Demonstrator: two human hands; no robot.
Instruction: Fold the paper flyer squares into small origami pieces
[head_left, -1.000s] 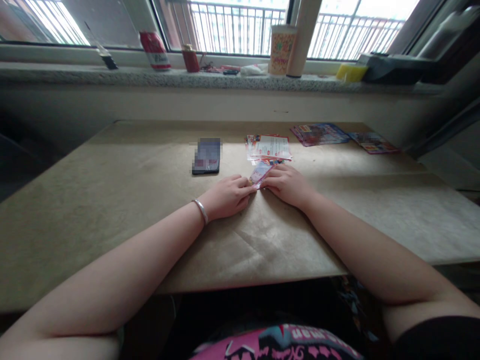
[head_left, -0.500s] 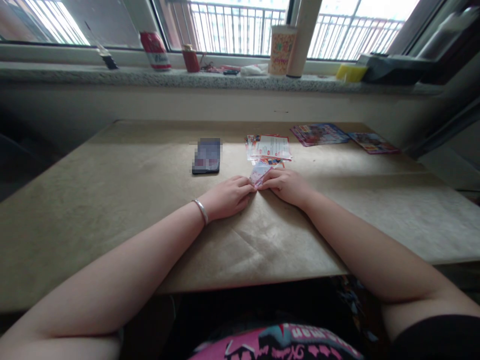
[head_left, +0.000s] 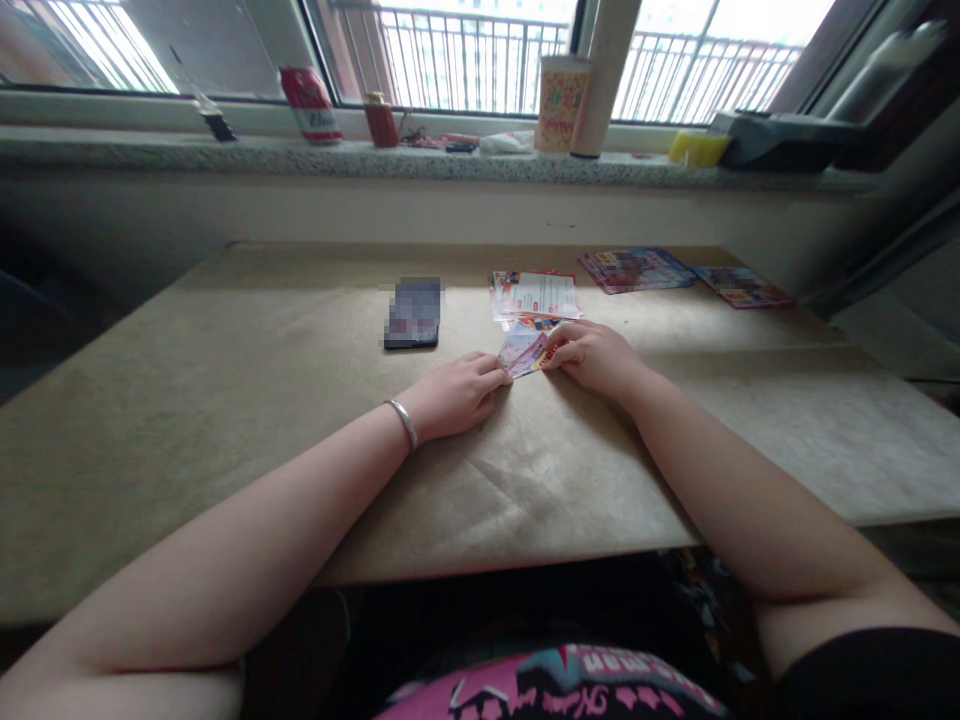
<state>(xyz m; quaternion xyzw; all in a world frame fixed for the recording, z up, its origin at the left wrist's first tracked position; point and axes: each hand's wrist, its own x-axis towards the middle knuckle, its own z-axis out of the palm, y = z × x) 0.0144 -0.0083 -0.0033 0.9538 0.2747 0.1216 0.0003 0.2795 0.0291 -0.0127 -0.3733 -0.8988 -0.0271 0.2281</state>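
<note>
A small pink and white printed paper (head_left: 523, 352) lies on the table, with what looks like a fold slanting across it. My left hand (head_left: 461, 394) rests on the table, its closed fingers on the paper's lower left corner. The fingertips of my right hand (head_left: 596, 362) are pinched on the paper's right edge, where a yellow and red part shows. Just behind the paper is a loose pile of printed cards (head_left: 541, 295), the top one white with a red border. Part of the paper is hidden under my right fingers.
A dark phone (head_left: 412, 312) with a blurred screen lies left of the cards. Stacked colourful cards (head_left: 637, 269) and another batch of cards (head_left: 742, 286) lie at the back right. On the windowsill stand a red can (head_left: 309, 105), a red bottle (head_left: 381, 120) and a patterned cup (head_left: 561, 105).
My right hand has moved right, away from my left fingertips, along the paper, and more of its printed surface shows. The left hand has stayed in place.
</note>
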